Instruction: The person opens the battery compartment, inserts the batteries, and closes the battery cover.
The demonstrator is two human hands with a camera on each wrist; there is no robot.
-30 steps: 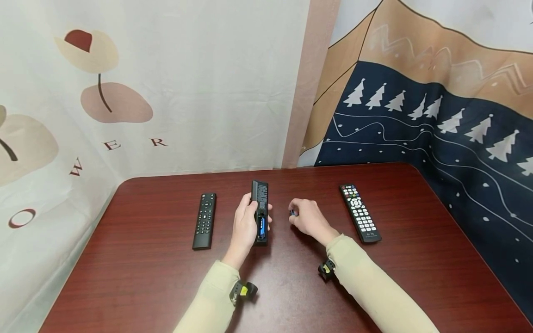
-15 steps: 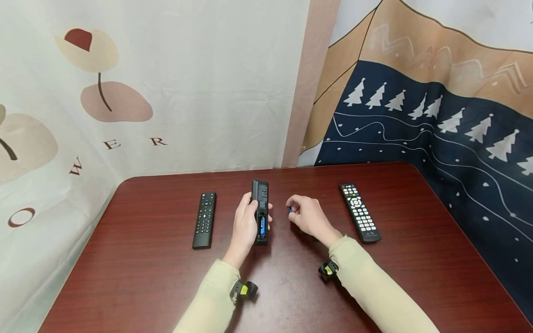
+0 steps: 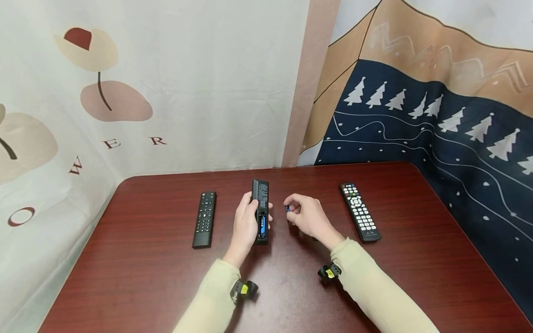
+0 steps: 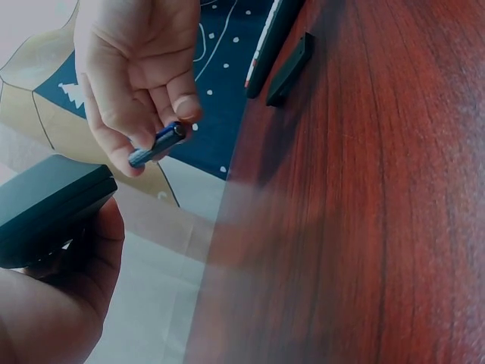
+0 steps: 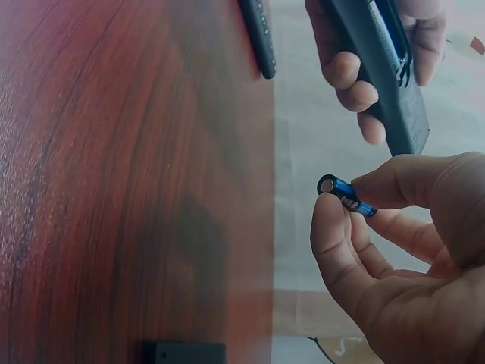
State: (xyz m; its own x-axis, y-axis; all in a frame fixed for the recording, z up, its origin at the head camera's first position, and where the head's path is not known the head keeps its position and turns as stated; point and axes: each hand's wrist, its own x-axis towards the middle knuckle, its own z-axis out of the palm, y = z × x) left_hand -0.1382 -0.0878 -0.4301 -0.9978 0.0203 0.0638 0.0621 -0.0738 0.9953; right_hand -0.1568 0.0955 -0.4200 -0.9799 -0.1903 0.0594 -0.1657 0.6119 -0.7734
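My left hand [image 3: 245,219] grips a black remote control [image 3: 260,194] above the table, back side up and battery compartment uncovered. One blue battery [image 3: 263,226] shows inside that compartment. To the right, my right hand [image 3: 308,215] pinches a second blue-and-black battery [image 5: 346,194] between thumb and fingertips, apart from the remote. In the right wrist view the flat end of this battery faces the camera. A small black battery cover [image 4: 290,70] lies on the table; in the head view the right hand and wrist hide most of it.
A black remote [image 3: 204,220] lies at left on the dark red table [image 3: 137,259]. Another remote with white buttons [image 3: 360,212] lies at right. Behind the table hang a pale printed curtain [image 3: 208,92] and a navy-and-tan one [image 3: 395,125].
My right hand has shifted slightly left toward the held remote, and more of the pinched battery shows past the fingertips. The left hand and its remote stay nearly still.
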